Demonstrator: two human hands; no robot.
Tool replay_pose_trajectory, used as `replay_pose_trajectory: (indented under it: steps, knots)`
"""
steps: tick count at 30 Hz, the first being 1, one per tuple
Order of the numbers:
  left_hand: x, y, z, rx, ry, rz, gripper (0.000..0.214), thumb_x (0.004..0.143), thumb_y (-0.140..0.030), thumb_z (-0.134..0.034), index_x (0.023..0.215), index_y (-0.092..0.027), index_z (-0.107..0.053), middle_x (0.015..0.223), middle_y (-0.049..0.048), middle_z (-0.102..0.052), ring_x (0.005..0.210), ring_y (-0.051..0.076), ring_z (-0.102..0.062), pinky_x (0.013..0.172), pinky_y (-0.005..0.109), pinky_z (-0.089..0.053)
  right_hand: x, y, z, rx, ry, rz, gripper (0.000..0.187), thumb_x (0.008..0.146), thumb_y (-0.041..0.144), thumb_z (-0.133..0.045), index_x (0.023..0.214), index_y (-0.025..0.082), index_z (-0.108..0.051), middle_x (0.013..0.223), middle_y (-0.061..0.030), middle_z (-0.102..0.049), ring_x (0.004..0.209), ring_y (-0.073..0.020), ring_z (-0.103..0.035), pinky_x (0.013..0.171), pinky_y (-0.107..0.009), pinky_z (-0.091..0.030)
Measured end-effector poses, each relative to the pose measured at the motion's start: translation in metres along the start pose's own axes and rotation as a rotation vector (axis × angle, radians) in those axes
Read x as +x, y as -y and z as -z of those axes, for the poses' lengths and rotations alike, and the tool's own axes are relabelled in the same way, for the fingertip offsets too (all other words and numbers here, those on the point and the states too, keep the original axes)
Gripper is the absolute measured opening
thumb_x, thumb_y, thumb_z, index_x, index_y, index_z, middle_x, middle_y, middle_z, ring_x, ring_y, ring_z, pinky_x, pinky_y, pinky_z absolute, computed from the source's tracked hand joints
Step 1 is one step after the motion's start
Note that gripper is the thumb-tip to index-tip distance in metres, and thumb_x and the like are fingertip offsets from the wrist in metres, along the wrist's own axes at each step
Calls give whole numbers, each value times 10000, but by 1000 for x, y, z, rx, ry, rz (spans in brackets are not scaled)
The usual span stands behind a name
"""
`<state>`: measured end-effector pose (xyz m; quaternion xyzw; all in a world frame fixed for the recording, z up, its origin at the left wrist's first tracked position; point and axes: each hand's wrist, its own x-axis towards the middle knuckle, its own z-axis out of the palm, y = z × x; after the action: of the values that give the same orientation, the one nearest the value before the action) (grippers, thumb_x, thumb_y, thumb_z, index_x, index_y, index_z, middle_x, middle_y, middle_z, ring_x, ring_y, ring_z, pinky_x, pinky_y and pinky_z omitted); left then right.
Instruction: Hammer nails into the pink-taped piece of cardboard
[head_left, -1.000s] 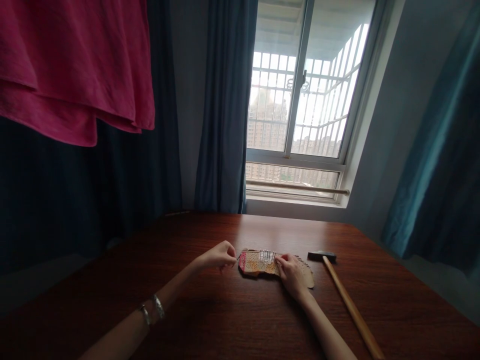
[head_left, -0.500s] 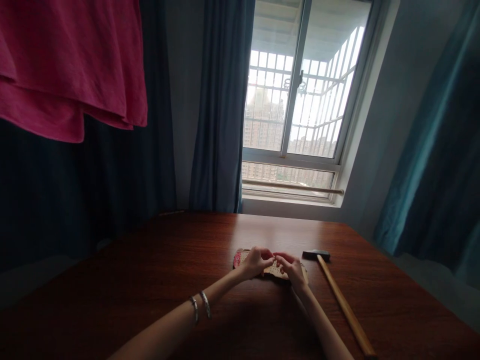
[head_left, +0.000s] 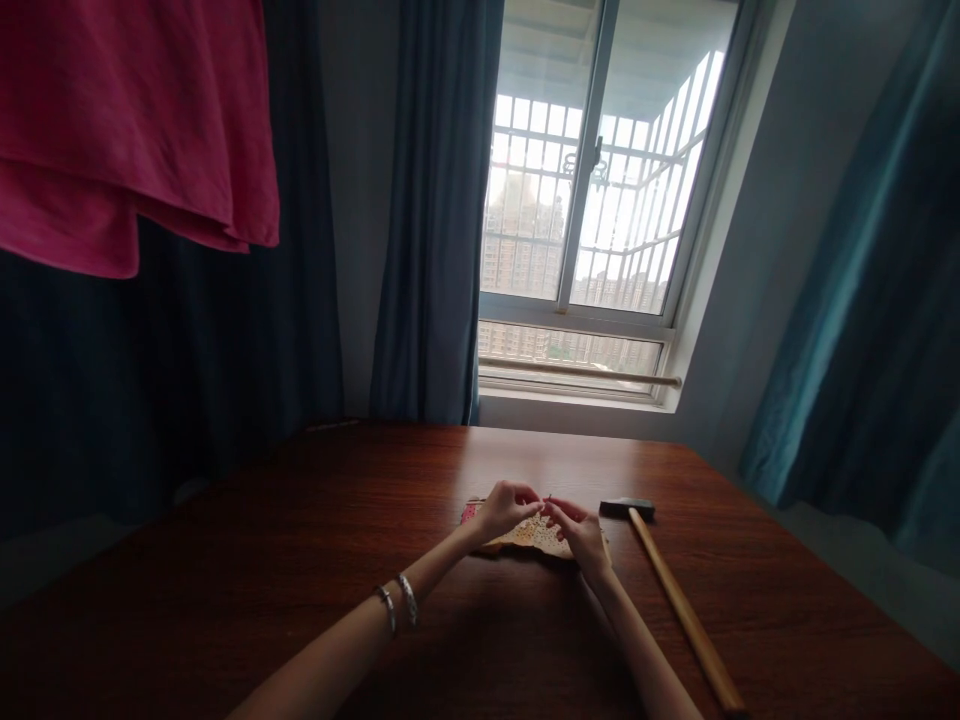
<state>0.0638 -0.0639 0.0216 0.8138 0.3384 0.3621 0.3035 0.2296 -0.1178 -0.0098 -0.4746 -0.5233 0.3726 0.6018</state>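
My left hand (head_left: 507,508) and my right hand (head_left: 579,530) meet fingertip to fingertip just above a flat, tan, uneven-edged piece dotted with small dark marks or holes (head_left: 529,537). That piece lies on the table and shows a red patch at its left end; its material is unclear. Both hands are closed in a pinch. A tiny dark tip pokes up between the fingers, too small to name. Two silvery bracelets circle my left wrist. Right of my hands lies a hammer, its dark head (head_left: 627,510) away from me and its wooden handle (head_left: 682,605) pointing towards me.
The glossy reddish-brown wooden table (head_left: 360,560) spreads under everything. Behind it are a barred window (head_left: 577,200) and a blue curtain (head_left: 435,220). Another curtain (head_left: 832,300) hangs at the right. A pink cloth (head_left: 150,130) hangs at the upper left.
My fingertips have risen slightly, and a small dark tip now shows between them. More of the tan piece's front edge is visible. The whole view has shifted a little.
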Motion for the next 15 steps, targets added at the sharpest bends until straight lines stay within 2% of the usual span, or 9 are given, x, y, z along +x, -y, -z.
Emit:
replay_pose_trajectory:
  steps: [3,5,8,11,15]
  knots:
    - [16,12,11,-120,-80,56,308,738,-391,-556,760,-112,-686,647,38,-639,582,129,-535,549,223,-398,8,-10,2,-62,-50,19,402,696,466,-625,909,135,-710,754,-94,-717,614,-175,-624,465,-238,-443]
    - [25,22,15,-245,-101,125,324,740,-400,-544,766,-102,-667,643,43,-624,561,129,-535,545,234,-416,13,-16,2,-145,-57,54,363,706,434,-617,895,139,-710,737,-85,-716,649,-192,-638,537,-267,-480]
    - [35,34,12,-355,-65,148,331,731,-415,-556,774,-102,-658,669,56,-623,609,146,-559,592,256,-445,20,-24,0,-263,-20,110,281,728,373,-588,873,168,-714,744,-64,-722,702,-200,-654,659,-295,-501]
    - [39,45,6,-401,-1,174,366,723,-454,-570,774,-102,-657,697,80,-637,663,172,-581,636,277,-455,24,-28,-3,-344,12,117,227,733,328,-568,852,203,-715,802,-47,-729,721,-189,-659,661,-278,-498]
    - [44,59,-2,-527,41,315,467,751,-534,-509,808,-94,-653,683,87,-643,648,175,-591,653,297,-456,28,-30,-5,-393,28,120,211,748,314,-542,847,229,-708,839,-26,-731,747,-172,-658,659,-256,-493]
